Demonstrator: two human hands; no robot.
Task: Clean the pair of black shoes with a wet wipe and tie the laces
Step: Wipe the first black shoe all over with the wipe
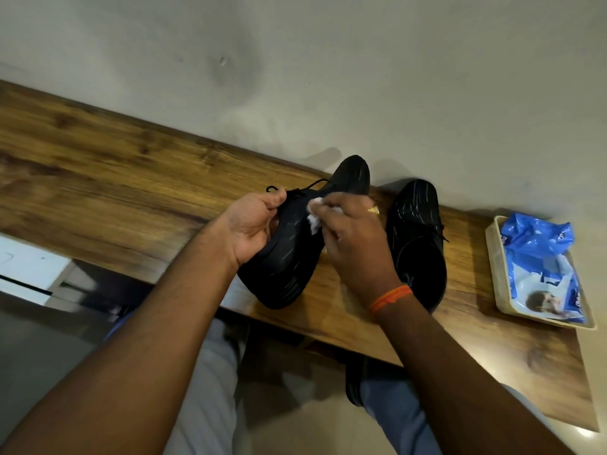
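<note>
Wooden table (98,165): a long plank-grained top set against a pale wall (328,60), running diagonally across the view from upper left to lower right. It bears 2 black shoes and a tray.

Held shoe (289,257): black with thin pale streaks, lifted above the table near its front edge, tilted so that the toe points up toward the wall and the heel down toward the person. Its loose black lace (312,185) loops out near the upper part.

Second shoe (420,244): of the same pattern, resting flat on the table just right of the held shoe, apart from both hands; its lace trails off its right side.

Tray (492,257): beige, shallow, at the right end of the table, well apart from the shoes. It holds a crumpled blue-and-white wet-wipe pack (538,257).

Left hand (253,224): fingers curled round the left side of the held shoe, thumb and fingertips gripping near the lace area.

Right hand (351,244): fingers curled over a bunched white wet wipe (313,221), pressing it against the upper side of the held shoe. An orange thread band (391,298) circles the wrist.

Blur softens the left part of the table.
</note>
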